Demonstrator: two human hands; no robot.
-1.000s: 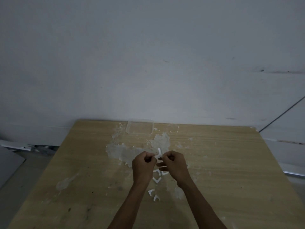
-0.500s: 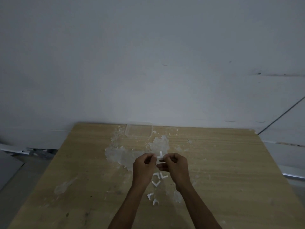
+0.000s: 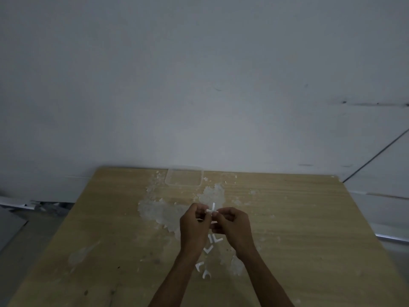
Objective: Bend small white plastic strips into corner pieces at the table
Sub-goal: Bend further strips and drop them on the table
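A small white plastic strip (image 3: 212, 209) is held above the middle of the wooden table (image 3: 298, 229). My left hand (image 3: 193, 227) pinches its left end and my right hand (image 3: 233, 226) pinches its right end, fingertips almost meeting. One short arm of the strip sticks upward between the hands. Several bent white corner pieces (image 3: 209, 249) lie on the table below the hands, between my forearms. Two more corner pieces (image 3: 203, 270) lie nearer to me.
A clear shallow plastic container (image 3: 184, 178) sits at the table's far edge against the grey wall. Pale rough patches (image 3: 159, 210) and small white flakes mark the tabletop around the hands. The floor drops off to the left of the table.
Both hands stayed together on the strip and closed slightly toward each other. The view shifted a little; the corner pieces on the table did not move.
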